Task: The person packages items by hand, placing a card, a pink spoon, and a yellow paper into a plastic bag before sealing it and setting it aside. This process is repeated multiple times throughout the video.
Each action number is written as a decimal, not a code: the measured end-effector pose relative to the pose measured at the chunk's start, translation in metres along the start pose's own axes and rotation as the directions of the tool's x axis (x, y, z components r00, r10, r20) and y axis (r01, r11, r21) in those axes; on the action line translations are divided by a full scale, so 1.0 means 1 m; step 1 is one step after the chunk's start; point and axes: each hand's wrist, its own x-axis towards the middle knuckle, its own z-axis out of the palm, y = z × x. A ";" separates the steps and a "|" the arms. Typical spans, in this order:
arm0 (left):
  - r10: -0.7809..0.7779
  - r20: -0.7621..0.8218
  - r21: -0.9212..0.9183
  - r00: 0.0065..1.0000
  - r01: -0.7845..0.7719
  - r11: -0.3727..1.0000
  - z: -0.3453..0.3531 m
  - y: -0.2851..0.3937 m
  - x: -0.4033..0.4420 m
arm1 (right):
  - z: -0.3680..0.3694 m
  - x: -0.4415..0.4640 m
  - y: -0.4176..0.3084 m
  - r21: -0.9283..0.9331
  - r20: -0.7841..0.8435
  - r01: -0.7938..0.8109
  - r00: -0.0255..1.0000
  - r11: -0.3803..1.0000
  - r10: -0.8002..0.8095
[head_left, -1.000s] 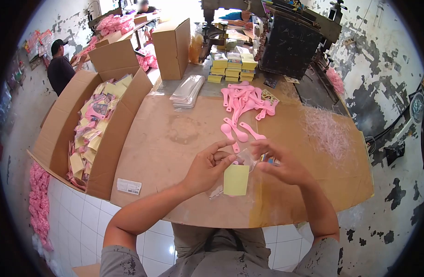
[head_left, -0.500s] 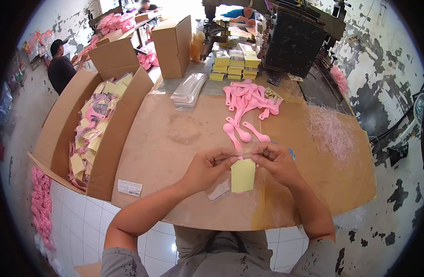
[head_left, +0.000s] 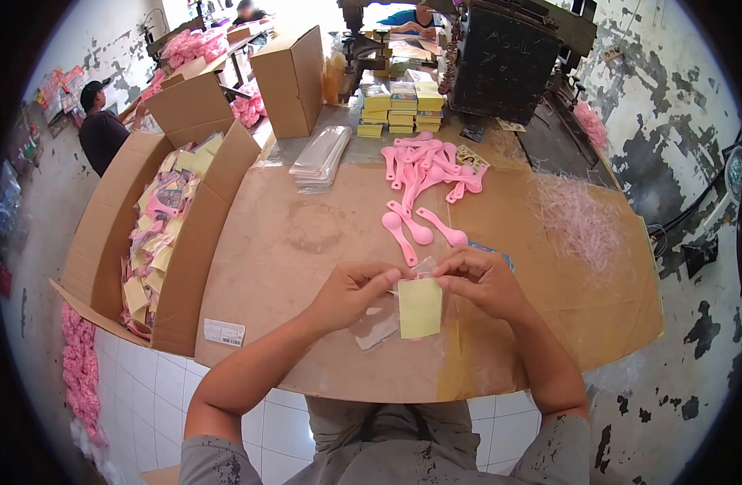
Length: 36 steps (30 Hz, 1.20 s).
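Observation:
A clear plastic bag with a pale yellow card (head_left: pixel 420 309) in it hangs between my hands over the cardboard-covered table (head_left: pixel 306 234). My left hand (head_left: pixel 353 293) pinches its upper left edge, and my right hand (head_left: pixel 477 280) pinches the upper right. Just beyond my fingers lie loose pink spoons (head_left: pixel 397 236), with a heap of more pink spoons (head_left: pixel 423 171) behind them. Another clear bag (head_left: pixel 377 322) rests on the table below my left hand. A blue printed card (head_left: pixel 500 255) is partly hidden behind my right hand.
An open carton (head_left: pixel 194 242) of packed bags stands at the left. Flat clear bags (head_left: pixel 321 158) and stacked yellow cards (head_left: pixel 402 105) lie toward the back. Plastic strands (head_left: pixel 577 226) are on the right. A white label (head_left: pixel 224 331) is near the left edge. A person (head_left: pixel 102 133) stands far left.
My right hand has come in from the right and closed on the bag's top edge. The card now hangs between both hands. The view has shifted slightly.

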 end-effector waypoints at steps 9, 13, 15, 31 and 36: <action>-0.056 0.028 0.067 0.998 0.054 0.996 0.002 0.007 0.001 | 0.003 0.002 0.008 0.071 -0.045 -0.006 0.999 0.997 0.009; 0.007 -0.005 0.075 1.000 -0.007 0.997 -0.002 0.005 0.001 | 0.011 -0.001 0.007 0.047 0.008 -0.030 1.000 0.998 0.029; 0.090 -0.036 0.026 0.995 -0.089 0.996 0.002 0.010 0.001 | 0.007 -0.002 0.010 0.008 0.060 -0.056 0.997 0.998 0.055; 0.435 -0.771 -0.064 0.465 -0.736 0.674 -0.049 0.064 0.009 | -0.040 0.001 0.007 -0.404 -0.182 0.001 0.980 0.915 -0.082; 0.420 -0.462 0.441 0.781 -0.209 0.873 -0.047 0.013 0.016 | -0.047 -0.006 -0.001 -0.775 -0.158 -0.068 0.983 0.628 -0.089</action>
